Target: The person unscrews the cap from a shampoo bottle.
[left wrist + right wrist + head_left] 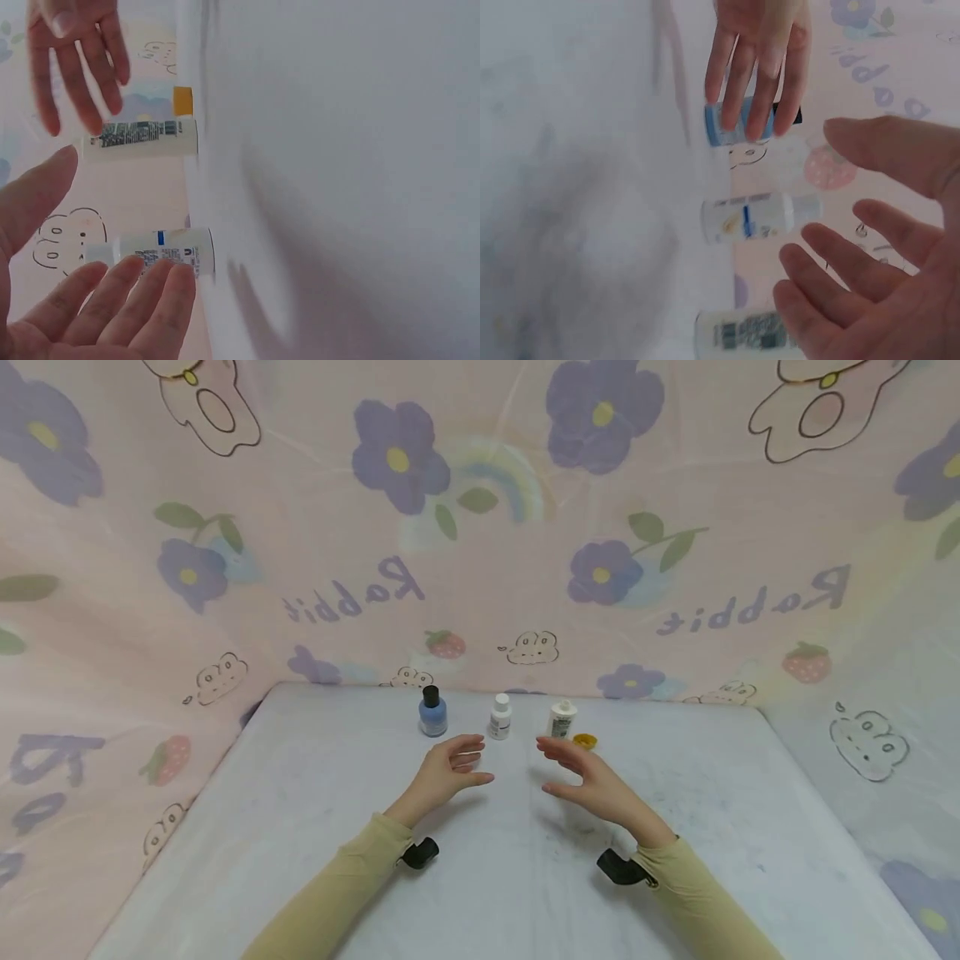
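My left hand hovers above the white table with its fingers spread, holding nothing. Opposite it, my right hand has its fingers extended and is also bare. Beyond the hands stand a blue bottle with a black cap, a small white bottle in the middle, and an open-topped white bottle with dark print at the right. A yellow cap lies beside that right bottle. In the left wrist view my left fingertips overlap the small white bottle; contact cannot be told.
The bottles stand near the far edge of the white tabletop. Behind it hangs a pink printed curtain, which also covers both sides. A black wrist device sits at my left cuff and another black device at my right.
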The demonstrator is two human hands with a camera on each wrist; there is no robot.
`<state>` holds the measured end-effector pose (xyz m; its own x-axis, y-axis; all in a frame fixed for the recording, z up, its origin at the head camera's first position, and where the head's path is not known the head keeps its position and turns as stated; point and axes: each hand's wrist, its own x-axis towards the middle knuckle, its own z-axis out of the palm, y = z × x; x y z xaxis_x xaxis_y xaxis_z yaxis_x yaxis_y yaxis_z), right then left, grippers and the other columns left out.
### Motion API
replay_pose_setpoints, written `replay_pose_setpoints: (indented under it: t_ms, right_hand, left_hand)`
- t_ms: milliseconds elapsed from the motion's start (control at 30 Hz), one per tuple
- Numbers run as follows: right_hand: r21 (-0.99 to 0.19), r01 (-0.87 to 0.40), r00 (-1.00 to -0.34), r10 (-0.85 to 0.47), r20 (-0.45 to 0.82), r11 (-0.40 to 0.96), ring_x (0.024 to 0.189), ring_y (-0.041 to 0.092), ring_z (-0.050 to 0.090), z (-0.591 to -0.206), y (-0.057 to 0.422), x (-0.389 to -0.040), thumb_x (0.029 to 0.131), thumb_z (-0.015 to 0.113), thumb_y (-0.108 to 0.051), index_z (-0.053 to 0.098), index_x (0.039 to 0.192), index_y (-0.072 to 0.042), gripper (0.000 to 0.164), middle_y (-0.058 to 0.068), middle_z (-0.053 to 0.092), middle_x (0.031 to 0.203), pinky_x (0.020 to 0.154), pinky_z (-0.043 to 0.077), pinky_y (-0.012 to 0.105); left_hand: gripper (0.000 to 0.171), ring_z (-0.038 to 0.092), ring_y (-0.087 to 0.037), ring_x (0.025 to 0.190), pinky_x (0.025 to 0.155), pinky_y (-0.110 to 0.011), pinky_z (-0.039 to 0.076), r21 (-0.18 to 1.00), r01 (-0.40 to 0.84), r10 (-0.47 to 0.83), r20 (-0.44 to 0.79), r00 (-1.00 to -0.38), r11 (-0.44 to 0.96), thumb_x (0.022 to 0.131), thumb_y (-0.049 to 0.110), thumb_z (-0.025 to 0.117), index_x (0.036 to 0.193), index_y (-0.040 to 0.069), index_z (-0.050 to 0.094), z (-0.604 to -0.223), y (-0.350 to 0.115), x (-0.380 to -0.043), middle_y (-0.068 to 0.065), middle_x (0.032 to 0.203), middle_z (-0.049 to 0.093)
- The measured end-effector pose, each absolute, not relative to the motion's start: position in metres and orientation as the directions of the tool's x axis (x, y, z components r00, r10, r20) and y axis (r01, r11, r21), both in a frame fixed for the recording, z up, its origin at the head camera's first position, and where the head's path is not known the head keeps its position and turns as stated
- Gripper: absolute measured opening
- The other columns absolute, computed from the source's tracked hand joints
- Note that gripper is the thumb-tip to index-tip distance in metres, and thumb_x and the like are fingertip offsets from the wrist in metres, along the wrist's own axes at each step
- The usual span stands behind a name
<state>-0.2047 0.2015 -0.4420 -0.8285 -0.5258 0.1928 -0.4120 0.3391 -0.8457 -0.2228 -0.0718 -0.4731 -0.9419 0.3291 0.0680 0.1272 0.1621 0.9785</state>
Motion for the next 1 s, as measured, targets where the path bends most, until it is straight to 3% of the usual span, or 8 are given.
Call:
replay_pose_setpoints:
  t_ms: [167, 300, 467, 633, 767, 1000]
  right_hand:
    - [-0.851, -0.407, -0.845, -0.490, 0.213, 0.332, 0.128, 0.033, 0.044, -0.436, 0.184, -0.218, 0.085, 0.072, -0.005, 0.042, 0.142, -0.013, 0.065, 0.008, 0.046, 0.141, 0.108, 0.031, 0.046]
    - [-0.858, -0.405, -0.857, -0.459, 0.235, 0.317, 0.128, 0.029, 0.044, -0.437, 0.171, -0.230, 0.085, 0.073, -0.008, 0.041, 0.143, -0.013, 0.066, 0.008, 0.046, 0.141, 0.108, 0.032, 0.045]
    - [-0.857, -0.420, -0.859, -0.434, 0.270, 0.299, 0.129, 0.038, 0.041, -0.435, 0.156, -0.240, 0.086, 0.072, -0.005, 0.036, 0.144, -0.001, 0.068, 0.022, 0.041, 0.142, 0.107, 0.030, 0.050]
    - [-0.889, -0.359, -0.877, -0.428, 0.217, 0.283, 0.130, 0.047, 0.036, -0.419, 0.145, -0.235, 0.087, 0.068, 0.001, 0.031, 0.144, 0.008, 0.069, 0.031, 0.034, 0.144, 0.107, 0.027, 0.055]
    - [-0.898, -0.332, -0.888, -0.417, 0.194, 0.288, 0.131, 0.045, 0.034, -0.424, 0.143, -0.241, 0.088, 0.068, -0.002, 0.029, 0.145, 0.006, 0.070, 0.028, 0.032, 0.146, 0.109, 0.026, 0.053]
    - [-0.892, -0.322, -0.913, -0.352, 0.204, 0.317, 0.131, 0.043, 0.036, -0.452, 0.143, -0.264, 0.087, 0.072, -0.009, 0.023, 0.150, -0.004, 0.080, 0.028, 0.035, 0.144, 0.108, 0.027, 0.052]
  left_hand:
    - [0.071, 0.051, -0.035, 0.122, 0.098, -0.042, 0.044, 0.978, 0.108, 0.251, 0.061, -0.966, 0.179, 0.075, 0.011, 0.083, 0.136, 0.001, 0.048, -0.475, -0.070, -0.239, -0.020, 0.135, 0.051]
    - [0.073, 0.050, -0.034, 0.123, 0.097, -0.040, 0.044, 0.976, 0.094, 0.220, 0.050, -0.974, 0.196, 0.076, 0.014, 0.083, 0.138, 0.001, 0.046, -0.477, -0.065, -0.251, -0.018, 0.137, 0.050]
    - [0.074, 0.047, -0.037, 0.124, 0.100, -0.042, 0.042, 0.975, 0.119, 0.212, 0.078, -0.974, 0.188, 0.076, 0.010, 0.082, 0.139, 0.001, 0.046, -0.480, -0.058, -0.266, -0.019, 0.138, 0.048]
    - [0.074, 0.043, -0.038, 0.128, 0.103, -0.043, 0.039, 0.975, 0.144, 0.256, 0.098, -0.962, 0.169, 0.077, 0.006, 0.081, 0.140, 0.001, 0.043, -0.483, -0.054, -0.276, -0.022, 0.141, 0.043]
    - [0.074, 0.040, -0.040, 0.130, 0.105, -0.046, 0.035, 0.980, 0.138, 0.297, 0.091, -0.951, 0.141, 0.079, 0.005, 0.078, 0.142, -0.002, 0.039, -0.476, -0.052, -0.278, -0.026, 0.142, 0.040]
    - [0.070, 0.048, -0.035, 0.125, 0.101, -0.042, 0.040, 0.983, 0.130, 0.265, 0.092, -0.960, 0.127, 0.077, -0.003, 0.077, 0.139, 0.000, 0.045, -0.488, -0.044, -0.295, -0.022, 0.138, 0.047]
